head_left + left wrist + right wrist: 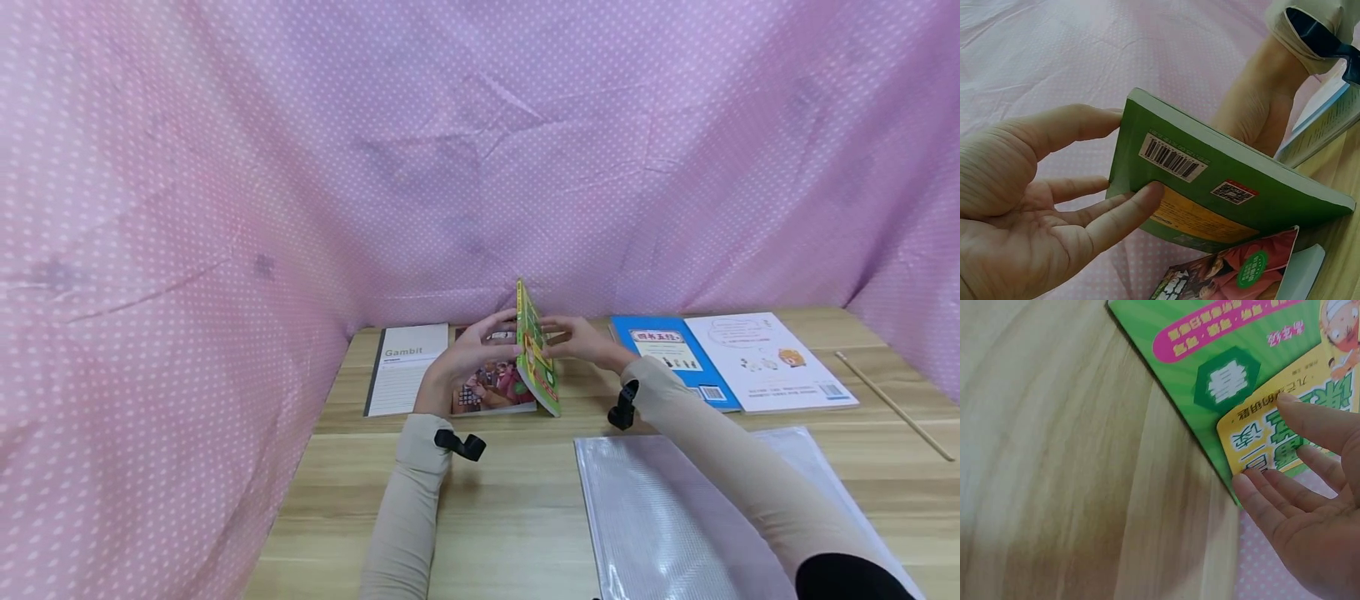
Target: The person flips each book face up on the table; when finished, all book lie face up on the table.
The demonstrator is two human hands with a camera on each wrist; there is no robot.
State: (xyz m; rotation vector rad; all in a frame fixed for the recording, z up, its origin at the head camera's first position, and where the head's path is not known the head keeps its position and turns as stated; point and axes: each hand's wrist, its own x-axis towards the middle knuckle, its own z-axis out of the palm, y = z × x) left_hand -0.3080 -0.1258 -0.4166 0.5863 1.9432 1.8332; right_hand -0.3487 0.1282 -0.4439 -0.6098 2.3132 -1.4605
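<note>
A green paperback book (542, 379) stands tilted on edge between my two hands, at the right edge of a book with a colourful picture cover (495, 387). My left hand (468, 354) touches its green back cover, which shows a barcode (1174, 155), with fairly straight, spread fingers (1125, 219). From the other side, my right hand (585, 342) rests outstretched fingertips on the green and yellow front cover, clearest in the right wrist view. The picture-cover book lies flat below my left hand and is partly hidden by it.
A Gambit notebook (408, 375) lies at the left. To the right are a blue book (678, 367), a white book (772, 367) and a thin stick (892, 404). A clear plastic sheet (645, 500) lies in front, under my right forearm. Pink dotted cloth (480, 167) hangs behind the table.
</note>
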